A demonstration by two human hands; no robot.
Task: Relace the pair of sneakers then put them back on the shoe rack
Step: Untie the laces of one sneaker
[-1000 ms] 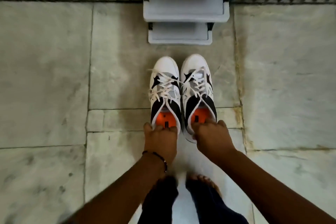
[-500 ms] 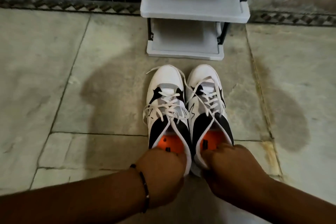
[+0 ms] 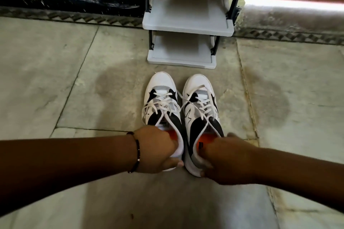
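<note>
Two white-and-black sneakers with white laces and orange insoles stand side by side on the stone floor, toes pointing away from me. My left hand (image 3: 158, 151) grips the heel of the left sneaker (image 3: 162, 102). My right hand (image 3: 221, 158) grips the heel of the right sneaker (image 3: 201, 106). The heels are partly hidden under my fingers. Just beyond the toes stands the grey shoe rack (image 3: 186, 26) with black posts; its two visible shelves are bare.
Pale marble floor tiles (image 3: 55, 80) spread to both sides, with a darker damp-looking patch (image 3: 268, 98) right of the shoes. A patterned border strip (image 3: 74, 17) and a black skirting run along the wall behind the rack.
My head has dropped lower and closer, so rack and shoes look larger. Both hands have closed more firmly around the heels; the sneakers stay side by side in front of the rack.
</note>
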